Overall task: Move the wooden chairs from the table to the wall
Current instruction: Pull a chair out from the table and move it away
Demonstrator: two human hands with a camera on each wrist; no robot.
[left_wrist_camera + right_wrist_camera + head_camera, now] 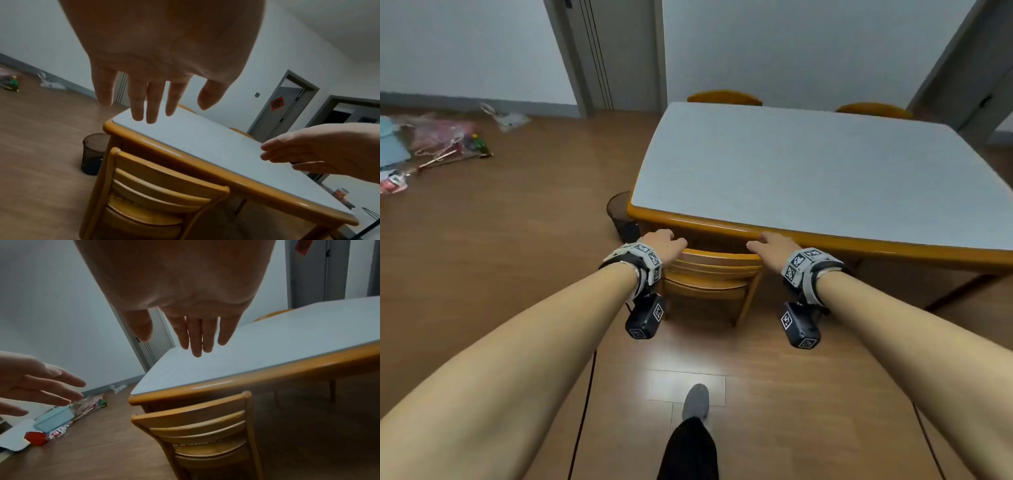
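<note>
A wooden chair [714,274] with a slatted back is pushed under the near edge of the grey-topped table [808,236]. My left hand [662,245] hovers over the left end of the chair's top rail [164,170], fingers straight and holding nothing. My right hand [774,244] hovers over the rail's right end [195,408], likewise open. Neither hand touches the chair in the wrist views. Two more chair backs [724,97] [873,110] show beyond the table's far edge.
A dark mesh waste bin [619,216] stands on the floor by the table's near left corner. Bags and packets [431,147] lie on the wooden floor at the left, near the white wall [465,44]. A closed door [616,51] is behind. My foot [695,401] is below.
</note>
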